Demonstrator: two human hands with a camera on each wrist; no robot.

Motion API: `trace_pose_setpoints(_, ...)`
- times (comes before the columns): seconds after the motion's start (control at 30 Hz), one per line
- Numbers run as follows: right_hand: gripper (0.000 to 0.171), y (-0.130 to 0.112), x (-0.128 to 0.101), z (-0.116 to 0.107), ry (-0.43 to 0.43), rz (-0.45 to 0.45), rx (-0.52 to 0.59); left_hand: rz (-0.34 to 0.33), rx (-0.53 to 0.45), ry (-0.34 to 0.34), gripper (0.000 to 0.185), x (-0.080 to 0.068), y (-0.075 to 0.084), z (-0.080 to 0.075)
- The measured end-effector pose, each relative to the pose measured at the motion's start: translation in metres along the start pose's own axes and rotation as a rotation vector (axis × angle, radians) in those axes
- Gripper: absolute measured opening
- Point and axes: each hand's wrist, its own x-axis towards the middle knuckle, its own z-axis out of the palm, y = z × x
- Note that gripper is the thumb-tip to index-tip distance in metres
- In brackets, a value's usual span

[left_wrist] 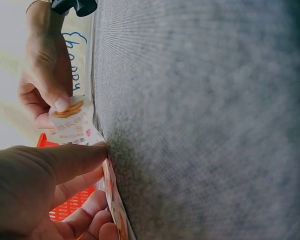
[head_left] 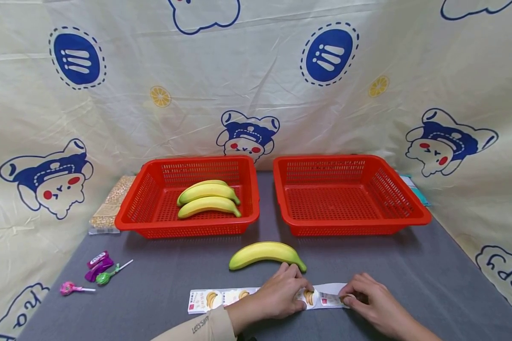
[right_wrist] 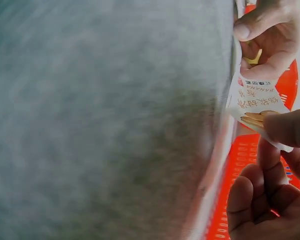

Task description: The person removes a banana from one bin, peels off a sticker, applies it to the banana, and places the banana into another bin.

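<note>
A strip of banana labels lies across the front of the table, each label printed with bananas and lettering. My left hand holds the strip near its right part, thumb at the near edge and fingers over it. The right hand pinches the end label between thumb and forefinger. In the right wrist view that label is bent up from the table, its picture partly under the thumb. Just beyond the left fingertips lies a single yellow banana with a greenish end.
Behind stand two red plastic baskets; the left basket holds several bananas, and the right basket shows its bare floor. Wrapped candies and lollipops lie at left. A bag of grains sits beside the left basket.
</note>
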Motion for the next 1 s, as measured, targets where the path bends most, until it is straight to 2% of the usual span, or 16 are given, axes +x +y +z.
trace_pose_setpoints(0.13,0.021,-0.006,0.001,-0.004,0.0,-0.024,0.05,-0.001,-0.001,0.005,0.03,-0.001,0.0,0.0)
trace_pose_setpoints(0.3,0.025,-0.021,0.009,-0.012,0.034,-0.064,0.105,0.018,0.039,0.047,0.03,-0.001,0.0,0.002)
trace_pose_setpoints(0.47,0.028,-0.037,0.02,-0.021,0.085,-0.092,0.068,0.028,0.061,0.082,0.03,-0.001,0.0,0.003)
trace_pose_setpoints(0.6,0.028,-0.047,0.029,-0.023,0.115,-0.099,0.016,0.0,0.009,0.108,0.029,-0.003,0.002,0.0)
trace_pose_setpoints(0.73,0.029,-0.055,0.039,-0.021,0.134,-0.088,-0.031,-0.061,-0.173,0.137,0.024,-0.008,0.003,-0.009)
trace_pose_setpoints(0.9,0.031,-0.062,0.05,-0.012,0.135,-0.097,-0.034,-0.122,-0.54,0.22,0.02,-0.019,-0.002,-0.021)
trace_pose_setpoints(1.0,0.03,-0.065,0.056,-0.006,0.124,-0.11,-0.029,-0.153,-0.706,0.259,0.023,-0.025,-0.004,-0.027)
